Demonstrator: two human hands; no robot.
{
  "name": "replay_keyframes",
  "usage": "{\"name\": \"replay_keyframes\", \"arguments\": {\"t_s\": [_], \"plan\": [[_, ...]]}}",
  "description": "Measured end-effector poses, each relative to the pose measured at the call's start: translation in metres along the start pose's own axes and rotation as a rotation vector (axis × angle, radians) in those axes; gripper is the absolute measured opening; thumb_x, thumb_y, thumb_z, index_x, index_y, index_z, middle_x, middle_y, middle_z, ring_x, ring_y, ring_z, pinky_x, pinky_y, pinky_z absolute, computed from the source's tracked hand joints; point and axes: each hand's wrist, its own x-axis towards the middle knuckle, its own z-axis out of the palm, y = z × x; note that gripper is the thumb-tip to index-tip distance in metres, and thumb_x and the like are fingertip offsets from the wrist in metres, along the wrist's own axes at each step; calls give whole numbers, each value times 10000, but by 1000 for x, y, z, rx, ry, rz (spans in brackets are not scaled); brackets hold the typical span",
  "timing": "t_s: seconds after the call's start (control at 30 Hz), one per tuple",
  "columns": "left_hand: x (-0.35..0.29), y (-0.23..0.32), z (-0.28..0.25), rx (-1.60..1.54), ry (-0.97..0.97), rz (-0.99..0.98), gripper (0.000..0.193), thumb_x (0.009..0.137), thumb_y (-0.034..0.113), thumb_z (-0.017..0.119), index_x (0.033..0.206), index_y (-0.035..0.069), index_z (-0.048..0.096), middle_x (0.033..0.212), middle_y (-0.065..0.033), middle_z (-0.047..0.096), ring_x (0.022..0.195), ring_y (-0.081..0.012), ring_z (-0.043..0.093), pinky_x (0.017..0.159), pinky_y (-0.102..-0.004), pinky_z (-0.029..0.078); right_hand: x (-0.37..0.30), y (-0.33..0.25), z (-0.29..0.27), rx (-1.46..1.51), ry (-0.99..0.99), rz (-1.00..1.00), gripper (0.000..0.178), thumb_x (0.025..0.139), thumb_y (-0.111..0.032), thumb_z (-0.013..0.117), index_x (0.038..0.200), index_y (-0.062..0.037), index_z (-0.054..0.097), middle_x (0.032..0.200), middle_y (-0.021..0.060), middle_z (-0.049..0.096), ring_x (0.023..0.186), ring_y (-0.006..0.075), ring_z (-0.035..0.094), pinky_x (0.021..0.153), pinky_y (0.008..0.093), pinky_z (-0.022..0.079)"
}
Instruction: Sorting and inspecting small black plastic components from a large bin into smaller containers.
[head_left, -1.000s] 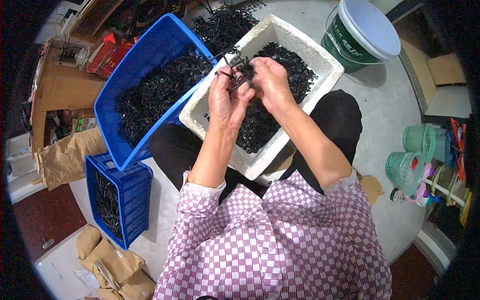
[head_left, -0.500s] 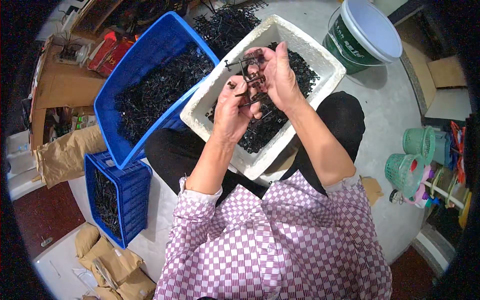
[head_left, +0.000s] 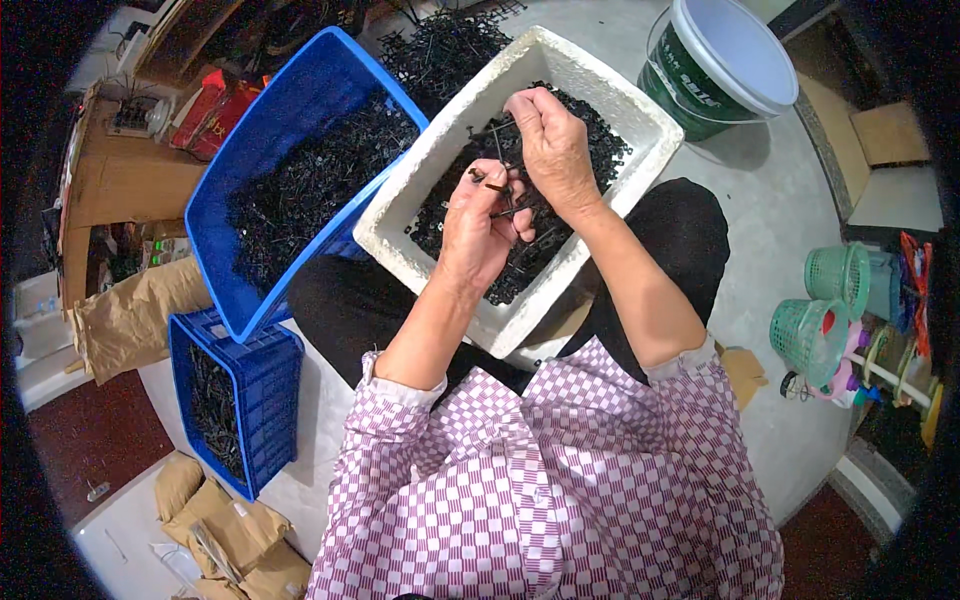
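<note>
Over the white foam box (head_left: pixel 640 105) on my lap, both hands work on a thin, branched black plastic sprue (head_left: pixel 497 143) with small pieces on it. My left hand (head_left: pixel 470 235) is closed around its lower part, thumb on top. My right hand (head_left: pixel 558 160) is curled at the sprue's upper end, fingertips pinched together; whether a small piece sits between them is hidden. Below the hands, many small black plastic parts (head_left: pixel 515 280) cover the bottom of the box.
At left, a large blue bin (head_left: pixel 205 210) holds black sprues, with a smaller blue crate (head_left: pixel 270 400) nearer me. More sprues (head_left: pixel 450 55) lie heaped behind. A green-and-white bucket (head_left: pixel 700 90) stands far right; green baskets (head_left: pixel 800 335) lie right. Brown paper sacks (head_left: pixel 225 530) sit lower left.
My right hand has turned from an open, palm-up hold to a pinch with its back upward. The left hand still grips the sprue and has shifted slightly.
</note>
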Motion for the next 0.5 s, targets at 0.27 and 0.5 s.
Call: {"name": "replay_keyframes", "arguments": {"t_s": [0.27, 0.5], "plan": [[-6, 9, -4, -7, -60, -142, 180, 864, 266, 540, 905, 106, 468, 728, -28, 525, 494, -132, 494, 403, -275, 422, 9, -2, -9, 308, -232, 184, 214, 896, -191, 485, 859, -7, 586, 685, -25, 534, 651, 69, 471, 608, 205, 398], [-15, 12, 5, -30, -53, -184, 122, 861, 206, 519, 894, 97, 476, 721, -25, 523, 494, -129, 488, 411, -279, 419, 3, 4, -16, 138, -260, -9, 232, 900, -218, 478, 839, -21, 584, 681, -39, 502, 627, 42, 422, 590, 192, 368]]}}
